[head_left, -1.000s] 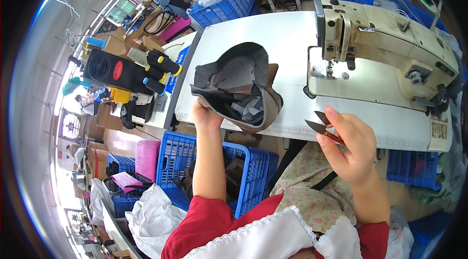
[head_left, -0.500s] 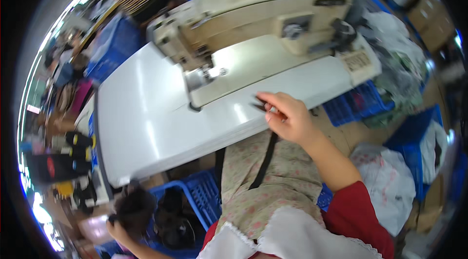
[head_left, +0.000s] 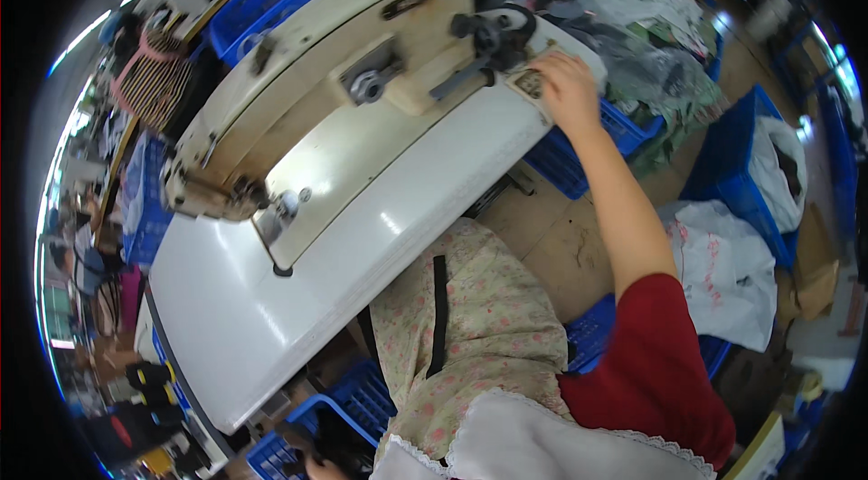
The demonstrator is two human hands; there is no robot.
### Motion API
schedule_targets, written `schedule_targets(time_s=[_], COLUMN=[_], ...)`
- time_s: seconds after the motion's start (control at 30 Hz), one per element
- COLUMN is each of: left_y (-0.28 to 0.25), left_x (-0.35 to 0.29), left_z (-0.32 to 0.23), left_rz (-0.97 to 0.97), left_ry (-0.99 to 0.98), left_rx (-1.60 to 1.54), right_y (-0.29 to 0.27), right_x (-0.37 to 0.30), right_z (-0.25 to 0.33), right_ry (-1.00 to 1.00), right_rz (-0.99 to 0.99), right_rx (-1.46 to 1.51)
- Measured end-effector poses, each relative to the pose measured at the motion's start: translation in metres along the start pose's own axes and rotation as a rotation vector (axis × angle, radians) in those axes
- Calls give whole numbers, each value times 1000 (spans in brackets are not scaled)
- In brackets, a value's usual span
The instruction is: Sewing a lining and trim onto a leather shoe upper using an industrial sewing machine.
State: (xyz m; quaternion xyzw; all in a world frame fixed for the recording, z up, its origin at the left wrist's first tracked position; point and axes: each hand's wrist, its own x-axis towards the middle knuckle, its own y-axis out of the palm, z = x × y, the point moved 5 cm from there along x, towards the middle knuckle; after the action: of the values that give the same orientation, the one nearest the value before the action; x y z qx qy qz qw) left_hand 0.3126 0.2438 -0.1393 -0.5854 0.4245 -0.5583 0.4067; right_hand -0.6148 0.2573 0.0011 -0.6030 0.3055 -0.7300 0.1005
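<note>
reaching your right hand (head_left: 568, 91) to the right end of the white table (head_left: 217, 299), left hand (head_left: 321, 468) low at the blue basket (head_left: 366, 400).

half a second ago your right hand held dark snips out before the sewing machine (head_left: 298, 73); now it has gone past the machine, its fingers bent down over the table's corner, and you can't tell whether the snips are in it or how wide it is. your left hand, which held the dark bag over the table a second ago, is mostly cut off at the lower edge among dark pieces (head_left: 342, 444) in the basket; its grip can't be told, nor which piece is that bag.
</note>
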Motion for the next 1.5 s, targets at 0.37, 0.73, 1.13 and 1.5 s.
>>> schedule_targets(time_s=[0.37,0.73,1.13,1.5], left_y=[-83,-23,-10,-16], left_x=[184,123,156,144], left_z=[-252,-591,-599,-605], left_rz=[-11,-96,-44,-5], left_ry=[548,1250,1116,1013], left_rx=[-106,-57,108,239], right_y=[-8,-326,-301,-232], right_x=[-101,-634,-900,-928], right_z=[2,127,353,357], right_ry=[559,1618,2567,2362], right_rz=[-313,-405,957,1420], right_rx=[208,-603,-49,577])
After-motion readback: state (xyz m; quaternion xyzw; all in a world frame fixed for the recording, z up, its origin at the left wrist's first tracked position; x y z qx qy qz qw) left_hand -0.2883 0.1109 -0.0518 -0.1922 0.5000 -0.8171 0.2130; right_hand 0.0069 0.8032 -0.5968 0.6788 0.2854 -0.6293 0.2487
